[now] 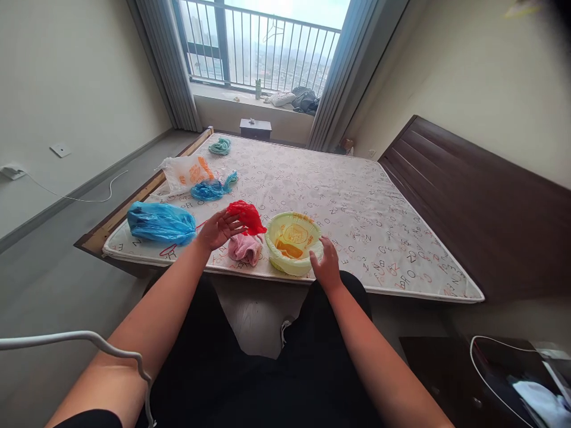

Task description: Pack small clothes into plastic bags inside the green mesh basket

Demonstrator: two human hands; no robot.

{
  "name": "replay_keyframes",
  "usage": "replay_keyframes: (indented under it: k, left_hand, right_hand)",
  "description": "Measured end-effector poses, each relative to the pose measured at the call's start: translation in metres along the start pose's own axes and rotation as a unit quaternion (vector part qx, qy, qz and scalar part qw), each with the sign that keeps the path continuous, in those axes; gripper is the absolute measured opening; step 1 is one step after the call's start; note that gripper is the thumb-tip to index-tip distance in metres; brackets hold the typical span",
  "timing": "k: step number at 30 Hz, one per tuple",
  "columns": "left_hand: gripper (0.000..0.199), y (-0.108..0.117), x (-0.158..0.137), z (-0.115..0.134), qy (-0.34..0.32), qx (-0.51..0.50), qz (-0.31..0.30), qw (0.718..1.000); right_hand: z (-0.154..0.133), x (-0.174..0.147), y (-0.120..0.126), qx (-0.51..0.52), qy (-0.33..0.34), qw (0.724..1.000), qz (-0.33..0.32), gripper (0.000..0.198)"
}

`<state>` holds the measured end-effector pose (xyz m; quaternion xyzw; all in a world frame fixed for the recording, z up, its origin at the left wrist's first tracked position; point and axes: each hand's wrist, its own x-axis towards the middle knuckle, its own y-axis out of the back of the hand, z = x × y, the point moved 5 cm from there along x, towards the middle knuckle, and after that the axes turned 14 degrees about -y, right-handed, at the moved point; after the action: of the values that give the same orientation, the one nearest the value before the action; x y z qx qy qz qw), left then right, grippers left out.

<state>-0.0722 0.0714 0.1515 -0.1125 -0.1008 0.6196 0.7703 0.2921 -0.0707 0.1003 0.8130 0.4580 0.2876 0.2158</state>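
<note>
My left hand [219, 229] is palm-up beside a crumpled red bundle [248, 216], thin and stringy-looking. Its fingertips overlap the bundle and seem to hold it above a folded pink towel [245, 248]. Against the right rim of a pale yellow-green basin [273, 245] is my right hand [327, 261], thumb and fingers apart. Inside the basin lies something orange-brown, possibly a print or shallow contents. Left of my left hand sits a stuffed blue plastic bag [160, 222], with a red loop [168, 250] near it.
The basin and bags rest on a patterned mattress [357, 208]. Farther back lie a white plastic bag with orange print [190, 172], a smaller blue bag [209, 189] and a teal cloth [220, 146]. A dark headboard [482, 202] stands right. A white cable [80, 337] crosses my left arm.
</note>
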Motion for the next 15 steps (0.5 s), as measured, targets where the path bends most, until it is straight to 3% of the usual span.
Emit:
replay_keyframes:
  k: [4,8,11,15]
  left_hand:
    - [0.054,-0.054,-0.032,-0.031,0.089,-0.038,-0.117,0.988]
    - [0.043,-0.095,-0.067,-0.057,0.162,-0.052,-0.209,0.963]
    - [0.036,-0.113,-0.081,-0.061,0.154,-0.119,-0.25,0.949]
    - [0.041,-0.115,-0.078,-0.066,0.134,-0.095,-0.225,0.96]
  right_hand:
    - [-0.037,-0.025,-0.017,0.022,0.116,0.991,-0.065,0.081]
    - [-0.051,-0.042,-0.037,0.05,0.165,0.98,-0.102,0.092]
    - [-0.049,-0.045,-0.043,0.06,0.194,0.975,-0.09,0.084]
    - [-0.035,-0.037,-0.037,0.074,0.176,0.981,-0.036,0.058]
